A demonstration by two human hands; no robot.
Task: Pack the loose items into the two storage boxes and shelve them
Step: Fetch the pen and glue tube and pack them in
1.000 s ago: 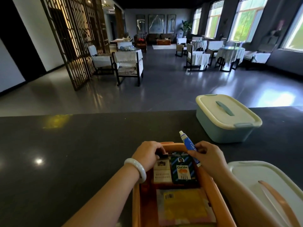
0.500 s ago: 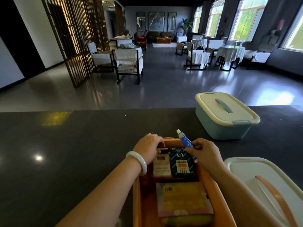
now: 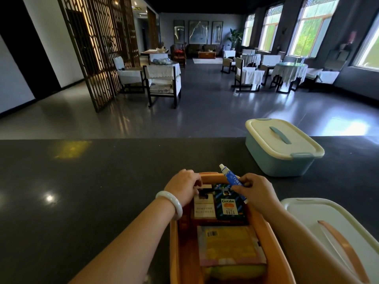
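Over the orange box [image 3: 174,242] the right hand [image 3: 257,191] pinches a blue tube [image 3: 230,177], cap aimed up and away; left hand [image 3: 182,188] curls on something I cannot make out; dark counter [image 3: 82,181], dining room beyond

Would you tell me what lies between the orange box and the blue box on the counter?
In the head view, only bare dark counter separates the orange box from the blue box.

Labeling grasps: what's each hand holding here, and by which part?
Right hand pinches the blue-and-white tube by its lower body, cap end up. Left hand curls over items at the orange box's far end; what it grips is hidden.
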